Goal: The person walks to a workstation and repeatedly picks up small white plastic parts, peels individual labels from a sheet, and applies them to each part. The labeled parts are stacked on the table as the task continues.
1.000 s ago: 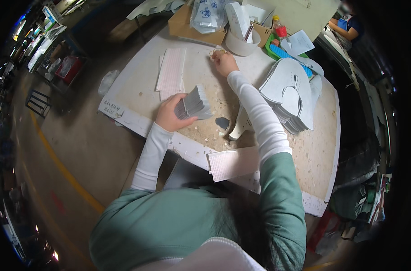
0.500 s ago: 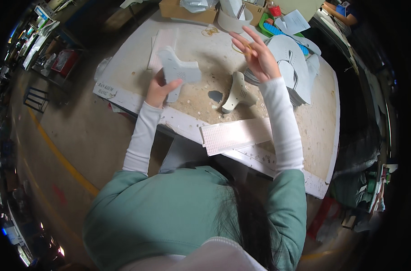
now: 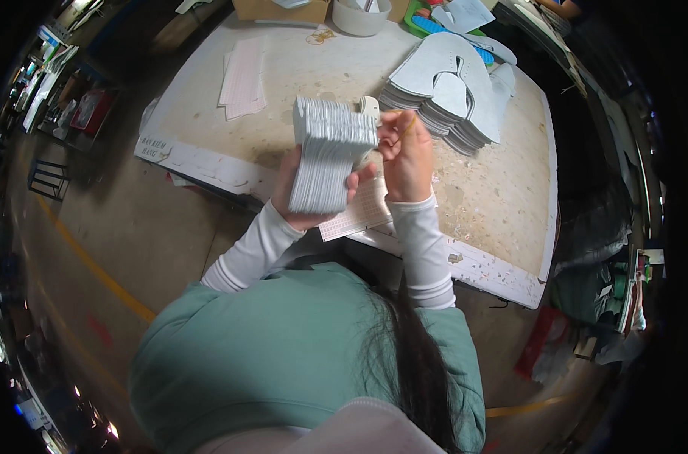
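A thick stack of grey cut pieces [image 3: 321, 163] is gripped in my left hand [image 3: 285, 181] above the near edge of the table, its layered edges facing up at me. Fingertips of that hand show at the stack's right side. My right hand [image 3: 410, 163] pinches a yellow rubber band [image 3: 410, 123] close beside the stack's upper right. Whether the band goes round the stack cannot be made out. Behind the stack, a cream cut piece [image 3: 369, 108] lies on the table, mostly hidden. Under my hands is a pink-printed sheet [image 3: 365, 208].
Large curved grey pieces [image 3: 442, 72] are piled at the right of the worktable [image 3: 503, 219]. More printed sheets [image 3: 243, 79] lie far left. Loose rubber bands [image 3: 320, 36], a white round container [image 3: 361, 21], a cardboard box [image 3: 261, 10] and a green tray [image 3: 412, 19] line the back.
My left hand has brought the stack right and nearer, turning its edges up. My right hand has come down and left to the stack with the rubber band, its fingers now drawn together.
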`<state>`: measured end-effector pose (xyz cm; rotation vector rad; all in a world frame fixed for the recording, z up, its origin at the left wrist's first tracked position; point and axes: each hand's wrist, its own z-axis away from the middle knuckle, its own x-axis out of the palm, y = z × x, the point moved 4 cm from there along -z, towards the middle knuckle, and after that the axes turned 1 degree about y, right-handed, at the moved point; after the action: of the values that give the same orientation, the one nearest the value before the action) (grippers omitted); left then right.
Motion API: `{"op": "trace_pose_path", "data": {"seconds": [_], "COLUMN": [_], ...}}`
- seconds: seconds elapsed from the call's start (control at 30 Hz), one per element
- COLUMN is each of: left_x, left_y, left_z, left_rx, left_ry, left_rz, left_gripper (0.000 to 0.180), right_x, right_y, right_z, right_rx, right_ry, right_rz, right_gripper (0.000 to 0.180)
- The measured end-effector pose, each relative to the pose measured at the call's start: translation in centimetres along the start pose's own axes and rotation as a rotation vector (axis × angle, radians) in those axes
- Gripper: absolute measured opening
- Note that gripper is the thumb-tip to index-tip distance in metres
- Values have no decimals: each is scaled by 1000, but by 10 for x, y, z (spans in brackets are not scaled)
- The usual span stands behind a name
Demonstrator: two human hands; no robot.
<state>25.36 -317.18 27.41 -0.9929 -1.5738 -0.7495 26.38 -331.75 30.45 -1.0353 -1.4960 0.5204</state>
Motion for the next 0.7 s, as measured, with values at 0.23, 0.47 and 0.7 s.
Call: {"op": "trace_pose_path", "data": {"seconds": [0.23,0.47,0.7], "left_x": [5,30,13], "left_y": [30,46,59], "left_z": [-2,7,0], "left_rx": [354,528,307], "left_ry": [146,420,522], "left_rz": [-648,-2296,-1581], "left_gripper": [66,64,61], "right_x": [22,47,79], "right_y": [5,-52,-41], "right_z": [23,6,47], "right_rx": [32,-576,-647], "right_ry": [-271,-406,-809], "right_rz": [94,1102,983], "right_gripper": [114,94,36]}}
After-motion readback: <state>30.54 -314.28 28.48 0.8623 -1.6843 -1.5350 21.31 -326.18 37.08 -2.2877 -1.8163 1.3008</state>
